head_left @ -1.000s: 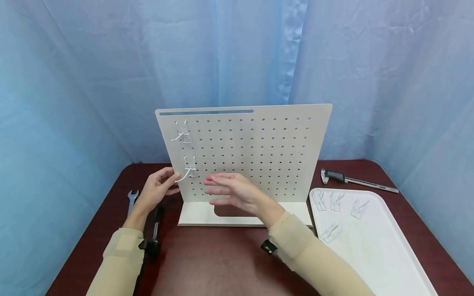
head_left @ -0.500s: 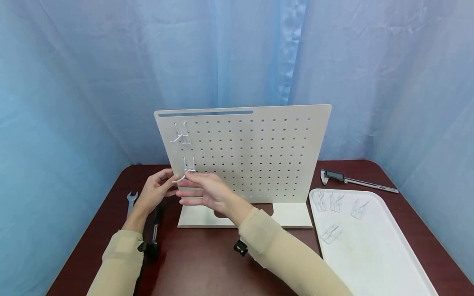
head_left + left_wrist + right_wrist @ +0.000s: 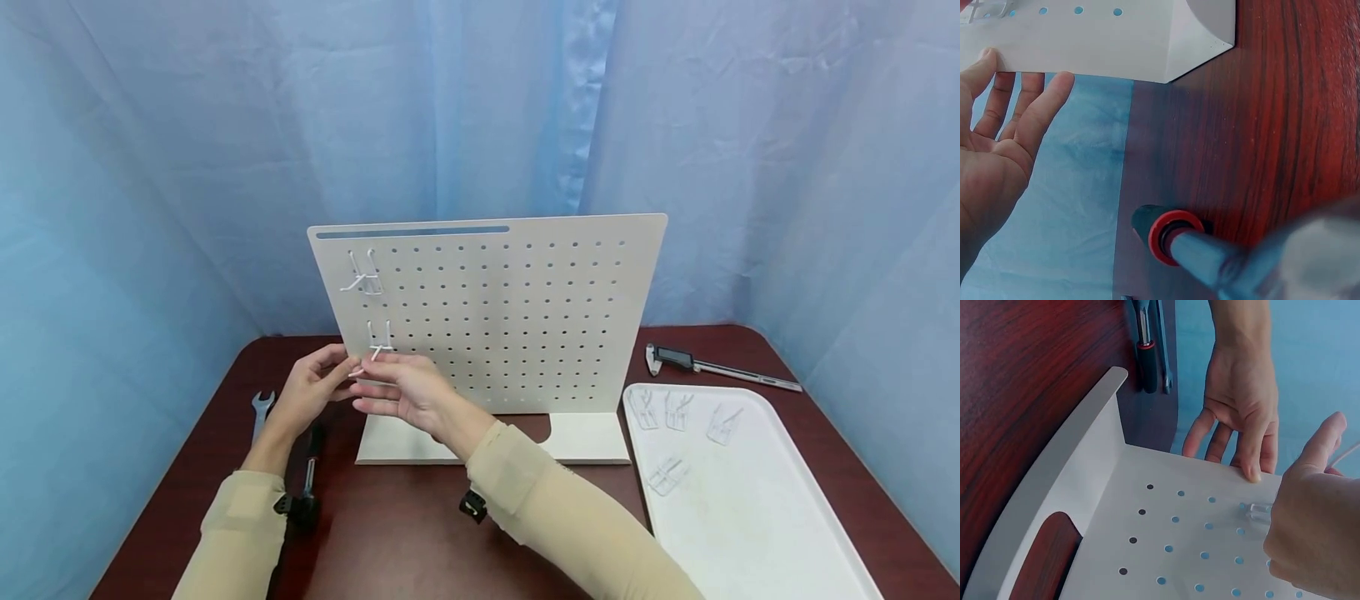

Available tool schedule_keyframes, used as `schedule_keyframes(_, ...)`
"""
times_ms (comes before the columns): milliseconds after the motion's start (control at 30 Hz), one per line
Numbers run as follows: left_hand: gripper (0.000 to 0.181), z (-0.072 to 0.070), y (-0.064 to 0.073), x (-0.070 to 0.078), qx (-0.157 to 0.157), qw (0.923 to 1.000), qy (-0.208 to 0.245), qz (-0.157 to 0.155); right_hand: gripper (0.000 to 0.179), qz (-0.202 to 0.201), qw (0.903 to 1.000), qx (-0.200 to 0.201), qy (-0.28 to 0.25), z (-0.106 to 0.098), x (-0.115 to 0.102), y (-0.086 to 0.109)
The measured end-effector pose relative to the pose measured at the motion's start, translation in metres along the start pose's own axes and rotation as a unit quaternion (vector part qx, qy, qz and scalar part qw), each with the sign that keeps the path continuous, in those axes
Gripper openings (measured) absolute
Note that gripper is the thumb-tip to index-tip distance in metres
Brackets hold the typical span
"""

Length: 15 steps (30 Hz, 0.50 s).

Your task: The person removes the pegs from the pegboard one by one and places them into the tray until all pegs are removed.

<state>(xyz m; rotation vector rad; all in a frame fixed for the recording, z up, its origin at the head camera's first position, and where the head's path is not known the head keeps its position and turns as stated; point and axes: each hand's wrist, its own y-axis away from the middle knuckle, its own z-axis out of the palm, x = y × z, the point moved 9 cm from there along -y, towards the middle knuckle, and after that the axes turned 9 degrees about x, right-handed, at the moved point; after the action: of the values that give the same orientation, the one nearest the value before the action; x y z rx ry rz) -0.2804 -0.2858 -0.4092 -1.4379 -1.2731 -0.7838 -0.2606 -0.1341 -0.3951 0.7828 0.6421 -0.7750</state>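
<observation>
A white pegboard (image 3: 487, 317) stands upright on its base. My left hand (image 3: 307, 396) grips its left edge, thumb on the front face and fingers behind, as the left wrist view also shows (image 3: 997, 144). Two white wire hooks are on the board's left side: an upper hook (image 3: 364, 275) and a lower hook (image 3: 380, 343). My right hand (image 3: 408, 392) pinches the prong of the lower hook between thumb and index finger, the other fingers extended. In the right wrist view, my right hand (image 3: 1316, 525) covers most of that lower hook (image 3: 1260, 512).
Right of the board, a white tray (image 3: 750, 517) bears several wire hooks (image 3: 677, 411). Behind it lies a digital caliper (image 3: 720, 368). On the left are a wrench (image 3: 262, 412) and a black-handled tool with a metal shaft (image 3: 310, 475). Blue curtains (image 3: 480, 108) surround the table.
My right hand has moved left from in front of the board to the lower hook and now pinches its prong. The left hand keeps its grip on the board's edge.
</observation>
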Motion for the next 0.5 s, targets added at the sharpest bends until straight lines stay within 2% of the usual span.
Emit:
schedule_keyframes(233,0.035,0.0005,0.0001,0.0004,-0.002,1.0,0.003,0.001,0.037,-0.009,0.9998,-0.006,0.018,0.0007,-0.0022,0.0012)
schedule_keyframes(500,0.036,0.0011,0.0007,0.0017,-0.005,0.9999,0.015,-0.001,0.034,-0.009,0.9993,-0.025,0.025,0.0017,-0.0048,0.0058)
